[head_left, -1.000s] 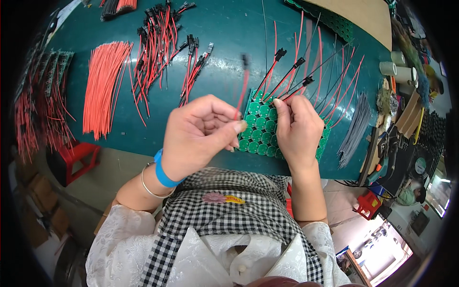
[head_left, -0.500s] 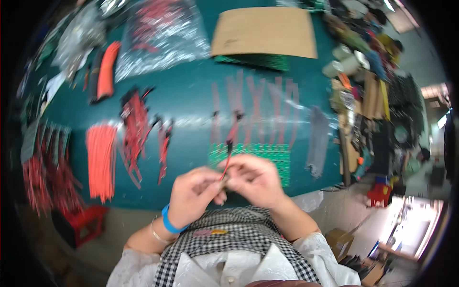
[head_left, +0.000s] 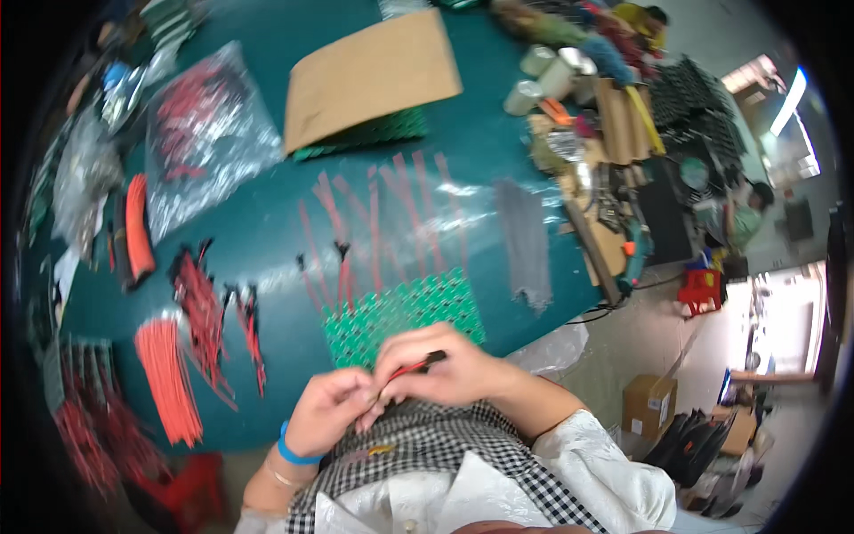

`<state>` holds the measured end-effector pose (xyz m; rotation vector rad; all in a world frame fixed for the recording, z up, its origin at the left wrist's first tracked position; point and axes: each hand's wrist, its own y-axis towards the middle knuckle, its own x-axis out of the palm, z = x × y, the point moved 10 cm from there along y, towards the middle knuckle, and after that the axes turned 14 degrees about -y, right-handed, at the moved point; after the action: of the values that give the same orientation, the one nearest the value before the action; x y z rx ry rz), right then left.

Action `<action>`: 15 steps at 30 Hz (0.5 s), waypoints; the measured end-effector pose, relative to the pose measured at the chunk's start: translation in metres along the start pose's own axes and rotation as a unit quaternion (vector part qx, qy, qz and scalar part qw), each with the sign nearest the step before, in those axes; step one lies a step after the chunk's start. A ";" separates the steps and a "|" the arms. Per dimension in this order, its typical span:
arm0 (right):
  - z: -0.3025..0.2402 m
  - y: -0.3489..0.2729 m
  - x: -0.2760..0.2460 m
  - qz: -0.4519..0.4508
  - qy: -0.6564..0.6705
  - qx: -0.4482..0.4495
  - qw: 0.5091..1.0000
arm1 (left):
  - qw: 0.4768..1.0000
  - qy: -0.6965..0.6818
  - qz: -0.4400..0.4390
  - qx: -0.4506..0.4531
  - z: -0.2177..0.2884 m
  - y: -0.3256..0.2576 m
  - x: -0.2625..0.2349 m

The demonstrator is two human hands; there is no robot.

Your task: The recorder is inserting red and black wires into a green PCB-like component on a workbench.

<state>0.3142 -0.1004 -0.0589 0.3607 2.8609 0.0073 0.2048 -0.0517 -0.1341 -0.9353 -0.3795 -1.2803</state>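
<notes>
In my right hand (head_left: pixel 449 363), a short red and black wire lead (head_left: pixel 407 368) is pinched, its black connector (head_left: pixel 435 358) sticking out over the fingers. My left hand (head_left: pixel 327 411) is closed and meets the right fingertips at the lead's lower end. What the left fingers grip there is hidden. Just beyond the hands lies a green circuit board panel (head_left: pixel 405 307), partly covered by my right hand. Several thin red wires (head_left: pixel 375 231) stretch away from its far edge, and one of them has a black connector (head_left: pixel 342 251).
Leftward lie a red wire bundle (head_left: pixel 167 383), connector leads (head_left: pixel 201 307) and a plastic bag of wires (head_left: pixel 209 125). Cardboard (head_left: pixel 369 80) covers more green panels at the back. A grey wire bundle (head_left: pixel 523 240) lies right, before tools and white spools (head_left: pixel 556 76).
The whole view has turned and shifted. My hands have come nearer my apron, off the panel's near edge. The lead's connector now tilts right instead of pointing away from me.
</notes>
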 end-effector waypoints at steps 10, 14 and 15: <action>0.052 -0.007 -0.034 0.240 -0.279 0.096 0.925 | 0.546 0.645 0.401 0.354 0.142 -0.074 -0.042; 0.050 -0.003 -0.039 0.255 -0.287 0.078 0.920 | 0.507 0.700 0.388 0.320 0.139 -0.066 -0.054; 0.052 -0.002 -0.041 0.261 -0.273 0.078 0.923 | 0.518 0.693 0.390 0.316 0.136 -0.064 -0.056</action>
<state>0.3651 -0.1137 -0.0994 0.9768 2.1495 -0.1906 0.1625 0.0890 -0.0686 0.7017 0.7843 -0.5615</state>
